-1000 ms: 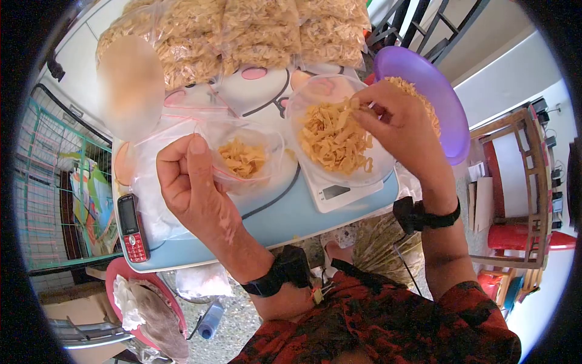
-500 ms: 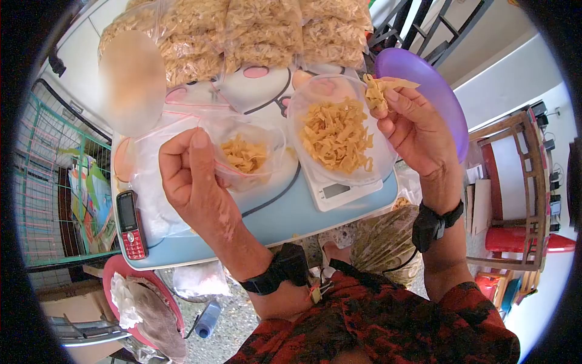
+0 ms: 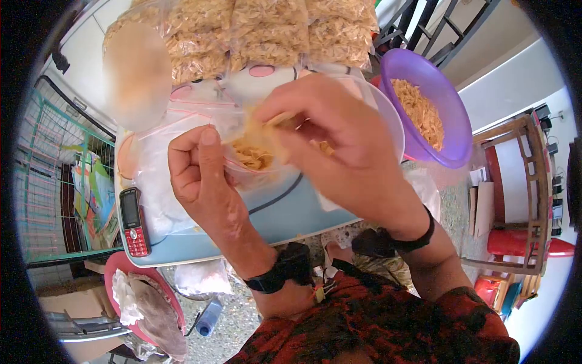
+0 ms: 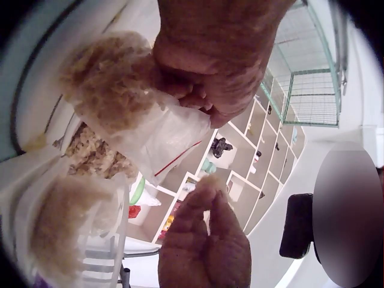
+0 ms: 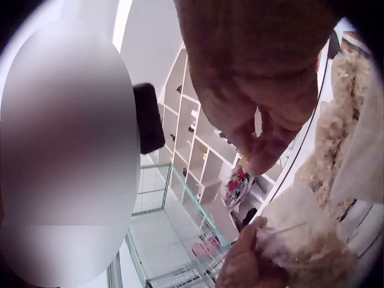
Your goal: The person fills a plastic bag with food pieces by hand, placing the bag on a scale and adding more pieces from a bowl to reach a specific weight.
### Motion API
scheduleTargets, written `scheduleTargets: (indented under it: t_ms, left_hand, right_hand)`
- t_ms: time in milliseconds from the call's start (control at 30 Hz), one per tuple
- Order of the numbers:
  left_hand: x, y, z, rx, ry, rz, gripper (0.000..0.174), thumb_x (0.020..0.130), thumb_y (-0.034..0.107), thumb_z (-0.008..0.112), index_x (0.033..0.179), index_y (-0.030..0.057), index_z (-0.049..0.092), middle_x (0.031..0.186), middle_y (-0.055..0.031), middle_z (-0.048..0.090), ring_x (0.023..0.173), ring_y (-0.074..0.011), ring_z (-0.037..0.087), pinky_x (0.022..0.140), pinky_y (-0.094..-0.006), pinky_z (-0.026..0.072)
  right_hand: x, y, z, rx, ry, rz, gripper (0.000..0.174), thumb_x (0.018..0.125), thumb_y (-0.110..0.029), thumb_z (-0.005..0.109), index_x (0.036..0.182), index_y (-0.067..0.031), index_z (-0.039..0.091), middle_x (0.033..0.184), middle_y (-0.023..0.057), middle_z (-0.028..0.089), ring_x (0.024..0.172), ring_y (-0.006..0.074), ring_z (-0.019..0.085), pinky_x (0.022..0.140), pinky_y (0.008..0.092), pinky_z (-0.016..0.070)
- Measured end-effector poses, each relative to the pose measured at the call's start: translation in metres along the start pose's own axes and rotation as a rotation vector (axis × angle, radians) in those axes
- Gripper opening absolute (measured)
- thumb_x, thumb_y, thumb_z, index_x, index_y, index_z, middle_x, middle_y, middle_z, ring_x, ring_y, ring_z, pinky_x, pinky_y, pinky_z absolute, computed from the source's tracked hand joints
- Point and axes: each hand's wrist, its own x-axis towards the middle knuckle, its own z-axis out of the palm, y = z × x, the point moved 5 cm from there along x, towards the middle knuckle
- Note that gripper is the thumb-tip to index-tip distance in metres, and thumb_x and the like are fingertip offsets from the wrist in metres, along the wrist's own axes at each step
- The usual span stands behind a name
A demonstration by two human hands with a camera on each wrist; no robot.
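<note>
My left hand point(image 3: 209, 176) grips the edge of a clear zip bag point(image 4: 171, 141) between thumb and curled fingers. Pale yellow dried strips point(image 3: 250, 156) lie in the bottom of that bag. Over the bag's mouth, my right hand point(image 3: 339, 136), blurred by motion, pinches a few dried strips point(image 3: 280, 119) at its fingertips. Behind the right hand, a translucent bowl point(image 3: 393, 118) is mostly hidden; the white scale point(image 3: 328, 204) under it shows only at a corner.
Filled bags point(image 3: 267, 39) are stacked along the table's back. A purple basin point(image 3: 459, 124) of strips stands at the right. A red and black phone point(image 3: 134, 222) lies at the left edge, beside flat plastic bags point(image 3: 159, 176). A wire cage point(image 3: 66, 182) stands left.
My right hand has moved left from beside the bowl to over the zip bag, carrying strips. It lifted them from the bowl earlier. The left hand keeps its grip on the bag.
</note>
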Motion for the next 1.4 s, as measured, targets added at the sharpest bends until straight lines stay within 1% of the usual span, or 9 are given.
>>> scheduleTargets:
  t_ms: [133, 233, 433, 533, 733, 1133, 1233, 1333, 1400]
  left_hand:
    - [0.003, -0.002, -0.004, 0.004, -0.040, 0.007, 0.009, 0.088, 0.012, 0.066, 0.089, 0.0053, 0.060, 0.073, 0.0010, 0.055, 0.063, -0.0057, 0.049, 0.055, -0.0185, 0.0414]
    - [0.004, 0.000, -0.006, 0.005, -0.038, 0.010, 0.008, 0.088, 0.012, 0.065, 0.090, 0.0060, 0.060, 0.072, 0.0010, 0.055, 0.060, -0.0056, 0.048, 0.052, -0.0183, 0.0401]
    - [0.004, -0.001, -0.009, 0.043, -0.009, -0.033, 0.009, 0.089, 0.014, 0.065, 0.090, 0.0072, 0.060, 0.071, 0.0017, 0.055, 0.056, -0.0042, 0.046, 0.045, -0.0178, 0.0340]
    - [0.004, -0.002, -0.011, 0.047, -0.006, -0.018, 0.010, 0.089, 0.015, 0.066, 0.090, 0.0075, 0.060, 0.070, 0.0021, 0.055, 0.054, -0.0031, 0.046, 0.043, -0.0175, 0.0313]
    - [0.006, 0.004, -0.014, 0.069, 0.045, 0.027, 0.010, 0.089, 0.015, 0.066, 0.090, 0.0074, 0.059, 0.067, 0.0026, 0.053, 0.050, -0.0029, 0.042, 0.042, -0.0173, 0.0290]
    - [0.000, 0.003, -0.007, 0.010, -0.036, 0.038, 0.009, 0.092, 0.013, 0.061, 0.091, 0.0047, 0.057, 0.066, 0.0018, 0.050, 0.054, -0.0042, 0.042, 0.045, -0.0183, 0.0309]
    - [0.003, 0.001, -0.009, -0.047, -0.027, 0.054, 0.008, 0.092, 0.011, 0.060, 0.092, 0.0039, 0.057, 0.068, 0.0013, 0.050, 0.055, -0.0052, 0.043, 0.047, -0.0188, 0.0330]
    - [0.005, -0.002, -0.010, -0.059, -0.005, 0.062, 0.008, 0.092, 0.011, 0.060, 0.093, 0.0039, 0.058, 0.069, 0.0015, 0.051, 0.057, -0.0057, 0.044, 0.049, -0.0190, 0.0349]
    - [0.005, 0.003, -0.010, -0.043, 0.023, 0.073, 0.008, 0.092, 0.012, 0.061, 0.093, 0.0041, 0.058, 0.069, 0.0018, 0.051, 0.059, -0.0058, 0.045, 0.050, -0.0187, 0.0356]
  right_hand:
    - [0.001, 0.005, 0.026, -0.421, -0.132, -0.084, 0.025, 0.081, -0.004, 0.063, 0.105, -0.0051, 0.058, 0.094, 0.0104, 0.059, 0.075, 0.0212, 0.065, 0.064, 0.0306, 0.0527]
    - [0.003, 0.000, 0.025, -0.310, -0.082, 0.074, 0.021, 0.081, -0.005, 0.064, 0.102, -0.0044, 0.058, 0.094, 0.0126, 0.059, 0.074, 0.0238, 0.065, 0.062, 0.0331, 0.0515]
    - [0.000, -0.005, 0.031, -0.295, -0.158, 0.031, 0.019, 0.082, -0.006, 0.062, 0.100, -0.0028, 0.058, 0.091, 0.0136, 0.059, 0.073, 0.0275, 0.065, 0.061, 0.0362, 0.0503]
    - [-0.002, -0.011, 0.044, -0.427, -0.277, -0.095, 0.018, 0.082, -0.004, 0.056, 0.099, -0.0013, 0.057, 0.091, 0.0142, 0.059, 0.080, 0.0306, 0.063, 0.065, 0.0374, 0.0506]
    - [0.001, -0.012, 0.040, -0.419, -0.275, -0.008, 0.025, 0.080, -0.002, 0.051, 0.105, -0.0006, 0.057, 0.101, 0.0181, 0.060, 0.094, 0.0371, 0.059, 0.077, 0.0424, 0.0496]
    - [-0.015, -0.004, 0.052, -0.424, -0.403, -0.059, 0.034, 0.082, -0.003, 0.050, 0.116, 0.0035, 0.054, 0.125, 0.0195, 0.054, 0.115, 0.0351, 0.053, 0.095, 0.0391, 0.0457]
    - [-0.014, -0.003, 0.048, -0.406, -0.417, -0.071, 0.034, 0.082, -0.004, 0.051, 0.116, 0.0022, 0.054, 0.125, 0.0182, 0.054, 0.116, 0.0341, 0.052, 0.095, 0.0385, 0.0460]
    - [-0.012, -0.007, 0.034, -0.379, -0.284, -0.211, 0.025, 0.084, -0.010, 0.051, 0.105, 0.0021, 0.055, 0.107, 0.0179, 0.058, 0.102, 0.0337, 0.057, 0.084, 0.0396, 0.0503]
    - [-0.011, -0.008, 0.004, -0.427, -0.212, -0.207, 0.028, 0.082, -0.004, 0.055, 0.110, -0.0015, 0.059, 0.112, 0.0157, 0.060, 0.105, 0.0321, 0.058, 0.087, 0.0383, 0.0490]
